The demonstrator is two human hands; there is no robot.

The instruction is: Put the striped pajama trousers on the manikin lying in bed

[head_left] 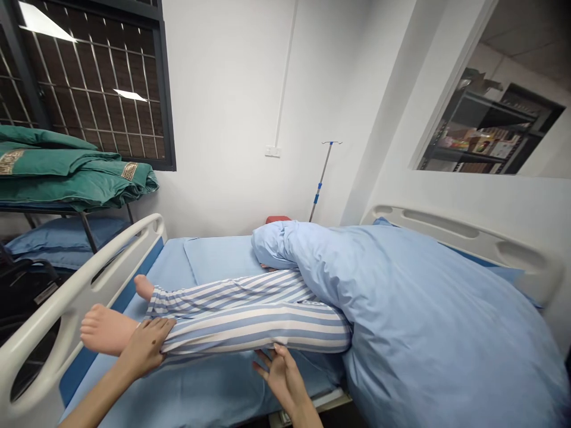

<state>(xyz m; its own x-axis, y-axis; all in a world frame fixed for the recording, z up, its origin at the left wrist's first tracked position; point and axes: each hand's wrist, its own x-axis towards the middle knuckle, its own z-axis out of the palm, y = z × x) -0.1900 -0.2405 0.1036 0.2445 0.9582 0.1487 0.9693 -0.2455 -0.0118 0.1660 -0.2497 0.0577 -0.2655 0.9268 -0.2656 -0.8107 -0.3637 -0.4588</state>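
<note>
bare left hand (143,348), nearest the camera with its forearm: laid over the shin of a leg in blue-and-white striped cotton pyjama trousers (254,330), just above the ankle; fingers spread and pressed down, nothing pinched; placed, it is judged, so that the limb is steadied from above; bare right hand (282,375): held lower, its fingers (267,364) opened and its thumb raised against the underside of the same trouser leg; placed, it seems, so that the leg is supported from beneath; the leg is thus held between both hands and touched by each; smooth bare foot (107,329), possibly a manikin's, left uncovered just beyond the left hand; second bare foot (143,288) seen behind, apart from both hands; pale blue cotton duvet (423,315) heaped over the far part of the figure, by which the rest of the body is hidden; pale blue bed sheet (209,380) spread beneath the legs; curved white plastic bed rail (66,291) set beyond the feet; folded green quilts with patterned borders (66,169) stacked on a dark metal rack beside the bed; slender steel drip stand (323,178) placed against the white wall.
</note>
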